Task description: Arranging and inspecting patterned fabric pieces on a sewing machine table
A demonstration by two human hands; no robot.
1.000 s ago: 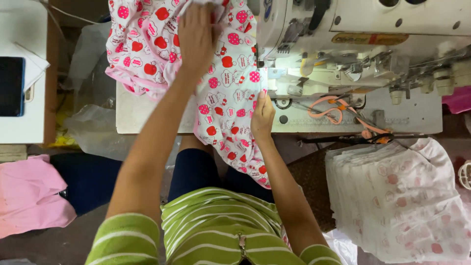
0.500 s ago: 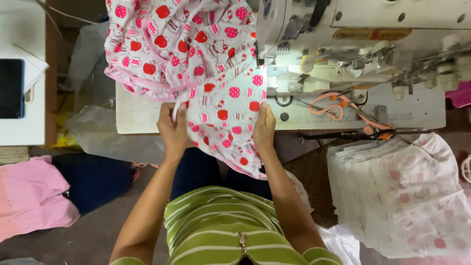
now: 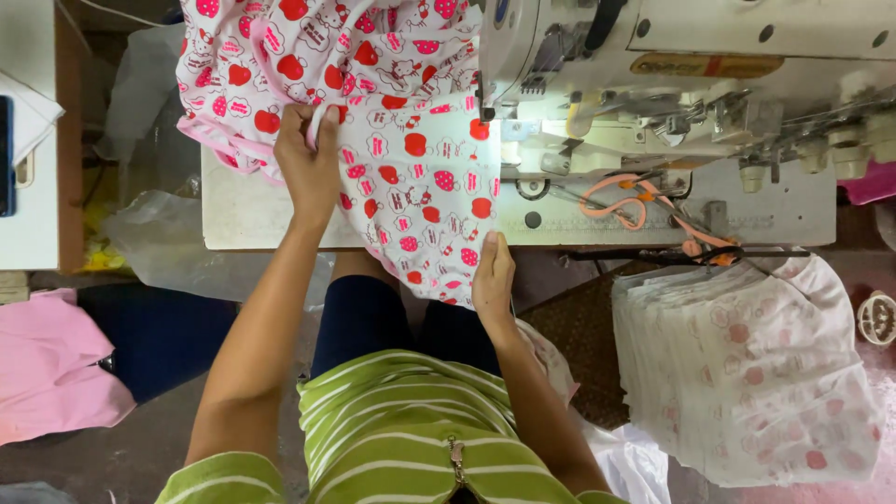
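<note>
1. The left hand (image 3: pixel 308 163) was closed, pinching a gathered fold of the white cotton fabric printed with red and pink apples and cartoon figures (image 3: pixel 411 159). Half a second earlier it had been lower, at the near edge of the surface; now it sat further up on the cloth, having drawn the fold in with it.

2. The right hand (image 3: pixel 492 280) lay mostly flat against the lower hem of the same printed fabric where it hung over the near edge. It had barely moved from before. Whether its fingers actually pinched the hem was hard to tell, since the cloth hid them.

3. The printed fabric was spread across the white work surface (image 3: pixel 233 215), its right edge pushed up under the head of the cream-coloured industrial sewing machine (image 3: pixel 653 84). It looked flatter and more squared to the needle area than a moment earlier, which suggested the piece was being lined up for stitching.

4. Orange-handled scissors (image 3: pixel 621 196) lay on the surface, right of the cloth.

5. Further right, a stack of pale printed fabric pieces (image 3: pixel 747 364) sat beside the person's striped green shirt (image 3: pixel 401 429).
</note>
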